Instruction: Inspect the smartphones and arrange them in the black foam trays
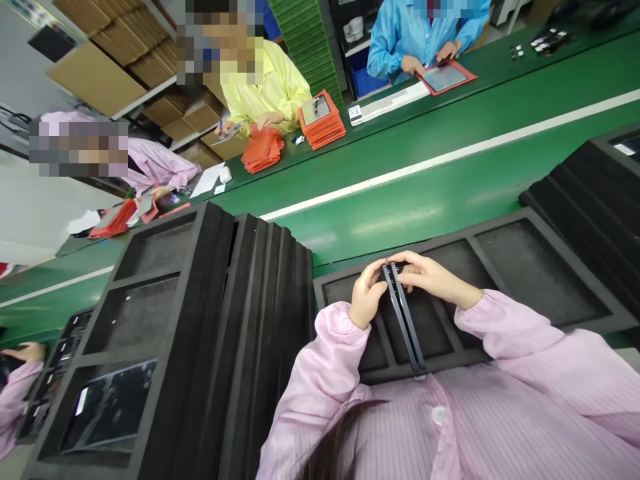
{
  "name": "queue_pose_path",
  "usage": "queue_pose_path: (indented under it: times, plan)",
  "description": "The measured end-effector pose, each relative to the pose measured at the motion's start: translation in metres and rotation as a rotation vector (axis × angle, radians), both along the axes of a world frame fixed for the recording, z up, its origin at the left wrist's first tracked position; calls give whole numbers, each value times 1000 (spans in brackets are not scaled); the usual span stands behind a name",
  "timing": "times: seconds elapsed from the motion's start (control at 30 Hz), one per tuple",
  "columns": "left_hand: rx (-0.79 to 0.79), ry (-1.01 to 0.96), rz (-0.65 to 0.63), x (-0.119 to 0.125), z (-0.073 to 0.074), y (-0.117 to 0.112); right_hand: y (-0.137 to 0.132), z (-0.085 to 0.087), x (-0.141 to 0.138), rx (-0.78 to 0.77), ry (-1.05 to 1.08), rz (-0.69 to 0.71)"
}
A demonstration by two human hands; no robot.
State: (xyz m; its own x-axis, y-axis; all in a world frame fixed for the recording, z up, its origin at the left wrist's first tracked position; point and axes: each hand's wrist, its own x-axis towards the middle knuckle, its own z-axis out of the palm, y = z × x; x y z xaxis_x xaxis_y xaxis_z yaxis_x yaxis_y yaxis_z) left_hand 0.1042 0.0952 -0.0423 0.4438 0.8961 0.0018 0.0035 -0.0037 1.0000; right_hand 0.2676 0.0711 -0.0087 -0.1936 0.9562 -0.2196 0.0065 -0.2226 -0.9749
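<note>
My left hand (367, 295) grips the upper end of one thin dark slab, a tablet (399, 319) by its look, seen edge-on. My right hand (434, 279) has its fingers on the upper end of a second tablet (409, 319), also on edge. The two stand side by side with a narrow gap, their lower ends close to my shirt. Their faces are hidden from me. Beneath them lies a black foam tray (486, 262) with several recessed compartments.
On my left rises a tall stack of black foam trays (200, 320); its top one holds a glossy dark tablet (110, 407). More trays (590, 200) are stacked at right. Across the green conveyor (360, 207), co-workers handle tablets near orange sleeves (325, 130). Another person's hand (27, 351) shows far left.
</note>
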Motion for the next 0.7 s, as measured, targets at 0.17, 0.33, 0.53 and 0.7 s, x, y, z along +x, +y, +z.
queue_pose_path:
  times: [0.17,0.33,0.53,0.7]
  plan:
    - [-58,-49,5,-1,6,-2,1,-5,1,-4,11,0]
    - [-117,-80,2,-2,7,-2,1,-5,3,-5,30,26]
    - [-120,-64,-39,-1,8,-4,1,-5,4,3,16,68]
    - [-25,-25,-66,-2,7,-6,-1,-5,4,33,-10,81]
